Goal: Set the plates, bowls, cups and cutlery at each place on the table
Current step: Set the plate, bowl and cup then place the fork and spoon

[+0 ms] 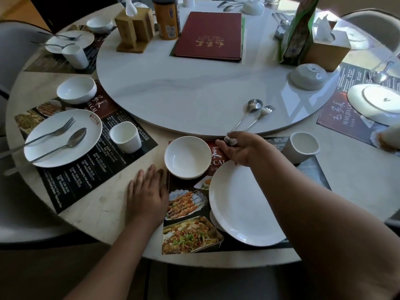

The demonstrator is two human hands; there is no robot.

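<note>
While the left hand (147,191) lies flat, fingers straight, on the bare table (104,213) just beside the placemat (188,213), a person's right hand (240,148) curls its fingers round the handle ends of a spoon (255,104) and a fork (265,111), pinching both together. The two utensils slant away from the hand, their heads over the edge of the marble turntable (173,87). On the placemat sit a white bowl (187,156) at the far left, a white plate (238,202) below the right forearm and a cup (302,147) at the far right. At the place to the left, a second plate (86,135) carries cutlery (54,137), with a second bowl (76,89) and a second cup (125,136) near it.
</note>
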